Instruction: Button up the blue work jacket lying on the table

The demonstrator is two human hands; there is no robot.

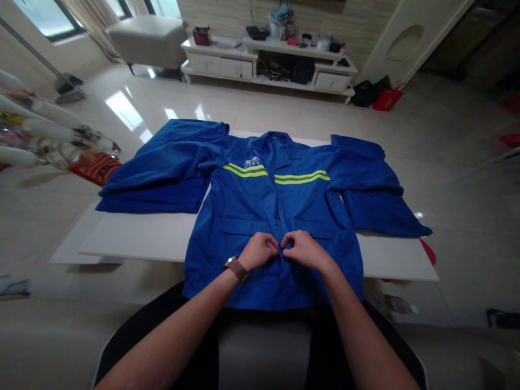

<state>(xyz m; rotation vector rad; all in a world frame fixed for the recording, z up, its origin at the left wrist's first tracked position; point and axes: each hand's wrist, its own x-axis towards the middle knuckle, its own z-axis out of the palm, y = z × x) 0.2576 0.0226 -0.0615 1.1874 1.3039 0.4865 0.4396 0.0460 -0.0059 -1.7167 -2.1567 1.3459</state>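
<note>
One long-sleeved blue cloth work jacket (252,203) lies front up on a flat white surface (136,233), collar (293,149) at the far side, lower hem (276,306) hanging over the near edge. Sleeves are spread to both sides, with further folded blue cloth (166,201) visible beneath the left-hand one. Fluorescent yellow and grey stripes (303,177) cross the chest; a white printed emblem (252,162) sits above them on the left. Left hand (260,250), with a brown-strapped wristwatch (236,267) at its wrist, and right hand (304,249) meet at the front opening, just below the level of the pocket flaps (244,226). Fingers of each are curled in to the thumb, pinching the jacket's front edges; whether a button is between them cannot be determined. A low white cabinet (219,66) stands against the far wall (221,19), a red bag (388,99) on the floor (260,105) near its right end.
</note>
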